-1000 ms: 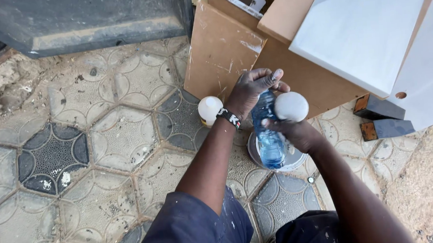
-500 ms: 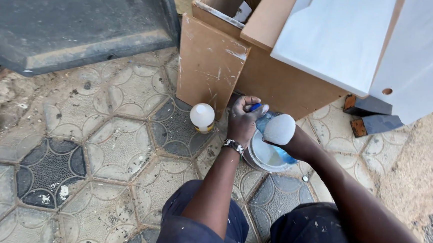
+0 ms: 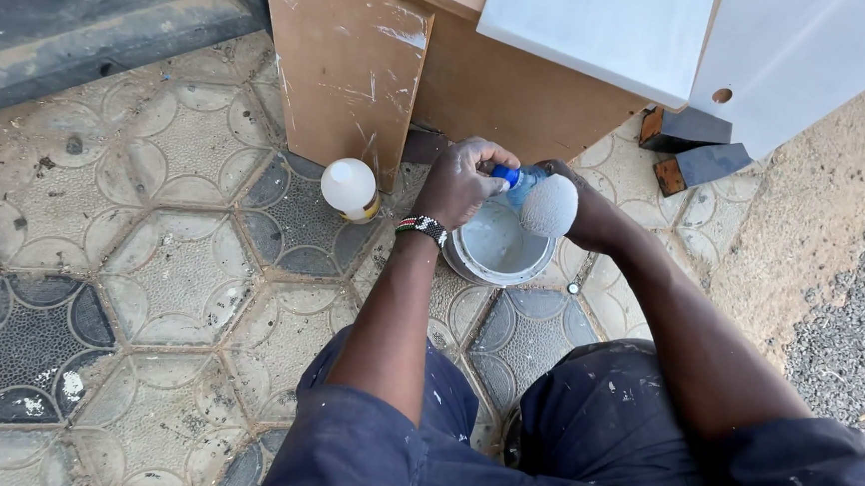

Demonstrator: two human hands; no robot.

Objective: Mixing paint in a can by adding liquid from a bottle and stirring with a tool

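Note:
My left hand (image 3: 461, 181), with a beaded band at the wrist, pinches the blue cap (image 3: 506, 175) of a clear plastic bottle (image 3: 526, 185). My right hand (image 3: 583, 214) grips the bottle from the right, together with a round grey-white pad (image 3: 549, 206) that hides most of the fingers. The bottle is held just above a white paint bucket (image 3: 474, 265) with pale liquid inside, which stands on the patterned tiles between my knees.
A small white bottle with a yellow band (image 3: 349, 188) stands on the tiles left of the bucket. Brown boards (image 3: 347, 68) and white panels (image 3: 619, 21) lean right behind it. Two dark blocks (image 3: 692, 147) lie at the right, beside sand and gravel (image 3: 848, 328).
The view has closed in on the bucket. The bottle has gone from held clear to low over the bucket, and my left hand now sits on its blue cap.

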